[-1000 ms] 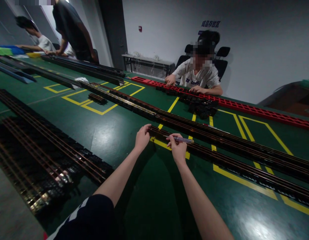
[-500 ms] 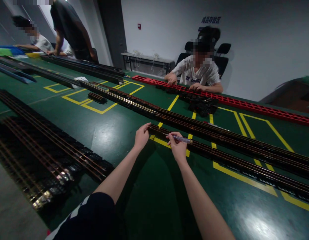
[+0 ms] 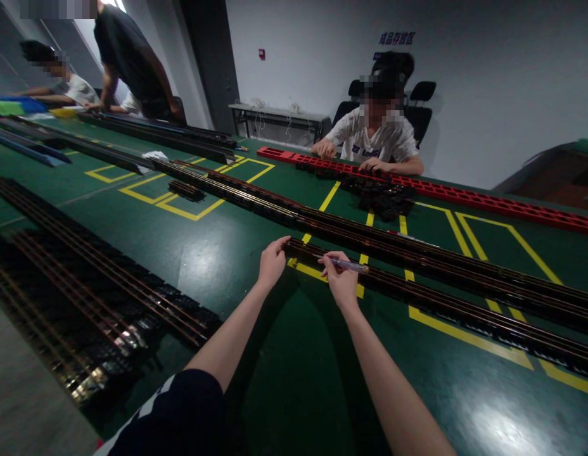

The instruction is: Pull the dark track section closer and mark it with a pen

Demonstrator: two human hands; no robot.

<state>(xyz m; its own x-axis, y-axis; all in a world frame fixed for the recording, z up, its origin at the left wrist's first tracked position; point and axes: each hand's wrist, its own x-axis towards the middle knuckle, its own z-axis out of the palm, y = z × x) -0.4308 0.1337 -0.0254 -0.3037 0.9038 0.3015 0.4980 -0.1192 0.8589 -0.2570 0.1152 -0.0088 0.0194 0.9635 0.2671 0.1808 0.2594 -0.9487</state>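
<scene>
Slightly left of centre, my left hand has its fingers closed on the near end of a long black strip with copper-coloured rails. My right hand grips what looks like a small screwdriver with a translucent purplish handle. Its thin shaft points left, over the strip close to my left hand. Whether the tip touches the strip is too small to tell. Directly behind lies another long run of dark railed strips, parallel to the first.
More railed strips lie at the left of the green table. A short railed piece sits near yellow tape outlines. Across the table a person works at a red slotted frame beside a dark pile.
The view has shifted slightly. Both hands keep nearly the same place on the strip, and the screwdriver stays in my right hand.
</scene>
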